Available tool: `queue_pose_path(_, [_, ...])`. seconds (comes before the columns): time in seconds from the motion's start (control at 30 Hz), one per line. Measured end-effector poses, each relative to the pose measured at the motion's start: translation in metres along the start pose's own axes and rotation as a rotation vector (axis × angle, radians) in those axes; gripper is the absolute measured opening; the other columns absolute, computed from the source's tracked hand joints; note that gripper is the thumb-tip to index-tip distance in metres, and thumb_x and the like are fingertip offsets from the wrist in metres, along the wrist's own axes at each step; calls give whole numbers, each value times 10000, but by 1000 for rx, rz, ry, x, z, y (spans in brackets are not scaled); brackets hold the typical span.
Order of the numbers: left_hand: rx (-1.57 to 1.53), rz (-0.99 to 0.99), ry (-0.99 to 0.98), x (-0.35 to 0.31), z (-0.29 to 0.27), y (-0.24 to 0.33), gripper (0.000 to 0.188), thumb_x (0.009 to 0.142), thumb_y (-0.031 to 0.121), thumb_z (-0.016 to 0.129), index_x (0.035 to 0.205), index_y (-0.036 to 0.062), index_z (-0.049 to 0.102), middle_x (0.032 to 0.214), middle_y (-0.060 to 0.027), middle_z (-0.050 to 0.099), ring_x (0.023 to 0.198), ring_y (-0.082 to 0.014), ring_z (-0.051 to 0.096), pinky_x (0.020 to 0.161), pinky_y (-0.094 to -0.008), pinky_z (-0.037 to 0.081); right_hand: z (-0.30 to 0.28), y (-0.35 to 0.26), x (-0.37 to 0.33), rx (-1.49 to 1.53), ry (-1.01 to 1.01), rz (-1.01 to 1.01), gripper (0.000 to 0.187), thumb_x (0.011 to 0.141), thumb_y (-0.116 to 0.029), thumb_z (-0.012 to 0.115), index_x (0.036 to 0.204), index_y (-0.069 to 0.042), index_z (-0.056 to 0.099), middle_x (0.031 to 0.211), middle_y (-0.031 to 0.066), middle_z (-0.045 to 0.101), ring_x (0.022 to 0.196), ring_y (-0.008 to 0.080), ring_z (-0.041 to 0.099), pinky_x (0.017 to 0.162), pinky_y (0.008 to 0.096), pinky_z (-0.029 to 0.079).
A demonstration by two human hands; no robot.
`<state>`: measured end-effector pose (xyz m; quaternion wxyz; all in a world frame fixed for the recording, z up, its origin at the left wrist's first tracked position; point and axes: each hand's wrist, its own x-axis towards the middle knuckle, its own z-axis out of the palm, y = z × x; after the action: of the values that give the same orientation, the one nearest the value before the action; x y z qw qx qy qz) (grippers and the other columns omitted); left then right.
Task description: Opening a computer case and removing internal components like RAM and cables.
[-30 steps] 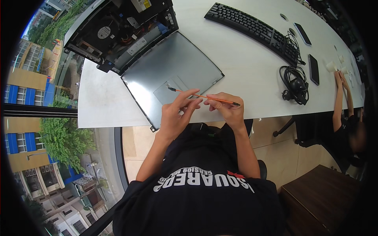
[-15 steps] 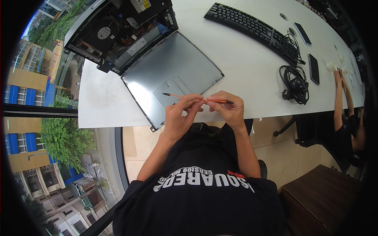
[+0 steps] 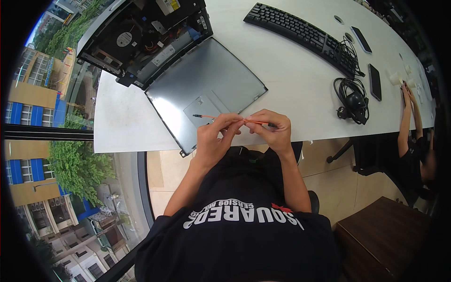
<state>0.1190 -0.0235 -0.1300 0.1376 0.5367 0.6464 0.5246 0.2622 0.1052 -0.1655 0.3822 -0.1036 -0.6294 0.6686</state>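
Both my hands pinch a thin orange cable (image 3: 257, 122) with black plugs at its ends, likely a SATA data cable by its look. My left hand (image 3: 216, 136) is closed on it, and one plugged end sticks out to the left over the metal panel. My right hand (image 3: 273, 130) grips it close beside the left fingertips, the other black plug showing near its knuckles. Beneath and beyond my hands lies the grey metal side panel (image 3: 197, 75) on the table. Against its far left edge stands the opened desktop computer case (image 3: 141, 42), its inner parts exposed.
A black keyboard (image 3: 300, 35) lies on the white table (image 3: 291, 84) at the far right. Nearer are a coiled black cable with a mouse-like device (image 3: 353, 99) and two phones. Another person's hands (image 3: 408, 91) work at the right. A brown cabinet (image 3: 383, 235) stands below right.
The cable's two ends have shifted slightly in my fingers, the left one dipping a little and the right one turning. My hands stay in nearly the same place.
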Motion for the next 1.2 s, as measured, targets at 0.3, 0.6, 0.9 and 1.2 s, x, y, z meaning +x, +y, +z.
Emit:
queue_pose_path(0.3, [4,-56,102,3,2,2,129,982,33,686,1106,19,652,899,-109,789,714,-176,775,564,-246,576,2,-2,-2,74,87,73,160,897,39,754,1055,15,767,959,100,755,763,148,681,668,276,560])
queue_pose_path(0.6, [-13,-99,54,2,-3,4,165,995,45,675,1153,23,633,903,-121,799,728,-184,781,630,-234,566,1,0,-1,90,49,31,147,915,77,712,1056,46,742,965,140,725,776,175,694,664,287,574])
queue_pose_path(0.9, [-54,-106,-15,2,-4,0,163,965,32,702,1127,24,678,909,-101,791,702,-167,762,604,-245,567,0,0,0,92,-16,77,136,941,29,712,1076,26,735,1014,118,751,859,180,712,690,293,583])
queue_pose_path(1.2, [36,-199,12,4,-23,1,183,994,83,692,1160,24,641,876,-118,800,729,-155,777,666,-229,563,-3,2,-3,228,107,114,124,962,7,693,1084,30,693,908,160,737,729,170,672,679,303,556])
